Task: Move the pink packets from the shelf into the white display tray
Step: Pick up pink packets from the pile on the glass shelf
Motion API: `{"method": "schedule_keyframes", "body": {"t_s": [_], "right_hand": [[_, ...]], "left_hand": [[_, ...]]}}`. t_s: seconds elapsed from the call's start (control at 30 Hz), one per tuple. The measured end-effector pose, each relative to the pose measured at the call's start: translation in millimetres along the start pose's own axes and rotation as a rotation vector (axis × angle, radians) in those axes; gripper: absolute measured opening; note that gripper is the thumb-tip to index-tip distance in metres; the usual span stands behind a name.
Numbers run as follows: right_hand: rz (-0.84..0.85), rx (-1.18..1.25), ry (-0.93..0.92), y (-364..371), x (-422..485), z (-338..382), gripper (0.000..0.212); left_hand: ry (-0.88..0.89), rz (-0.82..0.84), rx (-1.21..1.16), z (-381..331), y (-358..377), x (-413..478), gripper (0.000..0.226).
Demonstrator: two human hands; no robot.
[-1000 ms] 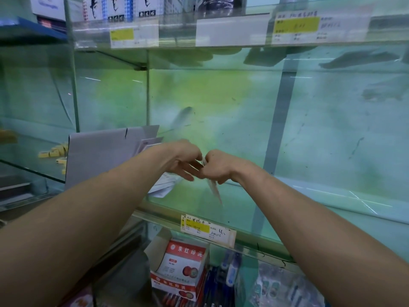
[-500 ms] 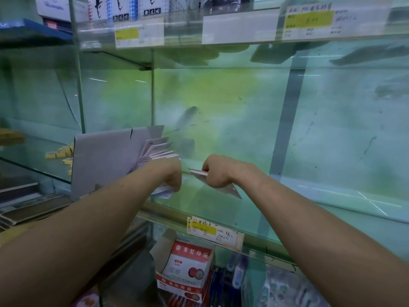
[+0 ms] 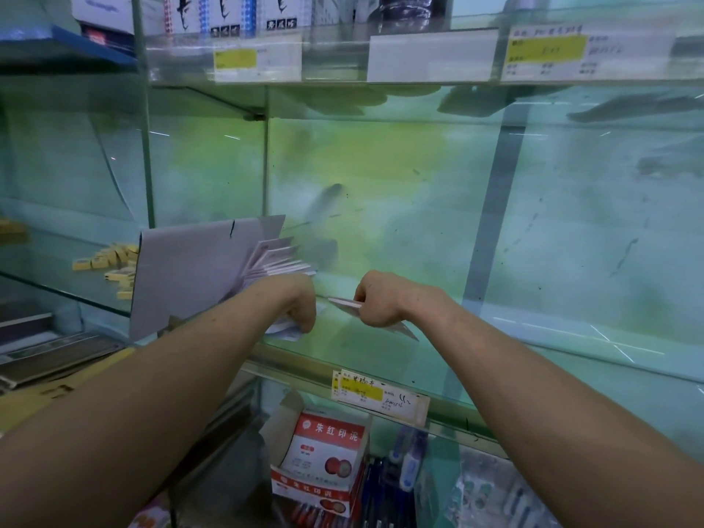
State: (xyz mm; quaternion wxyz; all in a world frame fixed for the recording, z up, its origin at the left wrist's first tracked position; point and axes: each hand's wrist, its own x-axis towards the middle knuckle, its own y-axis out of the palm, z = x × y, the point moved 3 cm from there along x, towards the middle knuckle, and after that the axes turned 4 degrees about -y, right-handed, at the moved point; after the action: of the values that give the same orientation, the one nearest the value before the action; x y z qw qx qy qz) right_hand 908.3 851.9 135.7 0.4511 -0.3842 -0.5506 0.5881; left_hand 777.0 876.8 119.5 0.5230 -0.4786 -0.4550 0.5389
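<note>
A white display tray [image 3: 183, 272] stands tilted at the left end of the glass shelf [image 3: 381, 360]. A fan of pink packets [image 3: 272, 259] leans inside it. My left hand [image 3: 301, 306] is at the tray's open side, fingers curled round some packets [image 3: 284, 330] at its bottom. My right hand [image 3: 375, 302], a short way to the right above the shelf, grips a thin pink packet [image 3: 344, 302] that sticks out on both sides of the fist.
Small yellow boxes [image 3: 110, 257] lie on the left glass shelf behind the tray. A red and white ink-pad box [image 3: 324, 455] and pens [image 3: 381, 497] sit on the shelf below. A price label [image 3: 377, 390] hangs on the shelf's front edge. Boxes [image 3: 228, 13] line the shelf above.
My hands, which met in the middle a second ago, have parted. The left hand moved left to the tray with packets. The right hand stays over the shelf with its packet.
</note>
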Motion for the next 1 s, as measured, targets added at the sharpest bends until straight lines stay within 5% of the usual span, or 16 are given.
{"method": "schedule_keyframes", "body": {"t_s": [0.37, 0.63, 1.0], "right_hand": [[-0.093, -0.089, 0.079, -1, -19, 9, 0.014], [-0.121, -0.179, 0.133, 0, -38, 6, 0.025], [-0.24, -0.293, 0.216, -20, -88, -22, 0.028]], "left_hand": [[0.092, -0.221, -0.328, 16, -3, -6, 0.05], [0.212, -0.298, 0.035, 7, 3, -5, 0.022], [0.26, -0.674, 0.043, -55, -33, -38, 0.012]]}}
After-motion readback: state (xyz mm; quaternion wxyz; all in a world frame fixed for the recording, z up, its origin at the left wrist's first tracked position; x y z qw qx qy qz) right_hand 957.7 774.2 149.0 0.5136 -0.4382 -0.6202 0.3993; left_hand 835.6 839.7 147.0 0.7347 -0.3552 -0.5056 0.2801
